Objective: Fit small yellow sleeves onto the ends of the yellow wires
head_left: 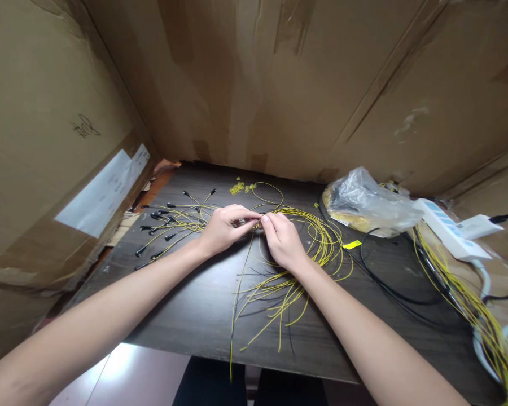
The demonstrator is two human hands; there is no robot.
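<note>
My left hand (227, 227) and my right hand (281, 238) meet over the table, thumbs and forefingers pinched together at one spot. A thin yellow wire (242, 270) drops from this pinch past the table's front edge; the fingers hide the exact bit held. Left of my left hand, several yellow wires fan out, each tipped with a black connector (167, 237). Around and behind my right hand lies a loose coil of yellow wires (328, 239). Its loose yellow and black ends (275, 316) spread toward the front of the table.
Small yellow clips or rings (238, 187) lie at the back. A clear plastic bag (355, 197), yellow tag (352, 245), black cable (381, 285) and white power strip (449, 228) are to the right, with another wire bundle (486, 321). Cardboard walls (237, 84) enclose the dark table (195, 316).
</note>
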